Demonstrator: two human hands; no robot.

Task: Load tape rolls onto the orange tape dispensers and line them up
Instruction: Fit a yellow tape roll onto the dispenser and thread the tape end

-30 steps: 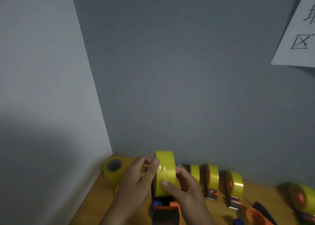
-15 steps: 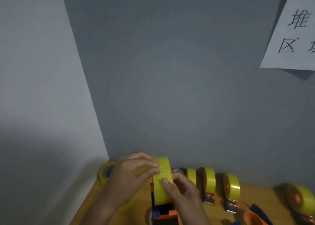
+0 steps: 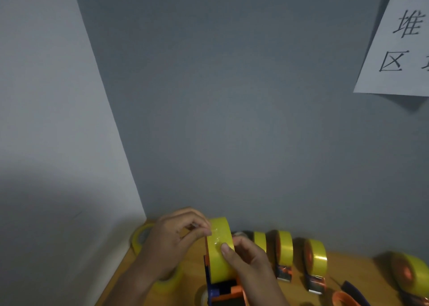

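A yellow tape roll [image 3: 218, 259] sits upright on an orange and blue dispenser [image 3: 222, 291] at the bottom middle. My left hand [image 3: 171, 243] pinches the tape's loose end at the top left of the roll. My right hand [image 3: 248, 261] grips the roll from the right, thumb pressed on its face. Behind, along the wall, loaded dispensers stand in a row [image 3: 284, 252], [image 3: 315, 264], with one partly hidden [image 3: 259, 239].
A loose yellow roll [image 3: 141, 236] leans in the back left corner and another [image 3: 169, 282] lies under my left wrist. Another loaded dispenser [image 3: 411, 271] is at far right. An orange and dark part [image 3: 346, 298] lies at the bottom right. A paper sign [image 3: 399, 38] hangs on the grey wall.
My left hand has moved from the roll's side up over its top and now pinches the tape end. The roll has sunk lower onto the dispenser. The camera has tilted.
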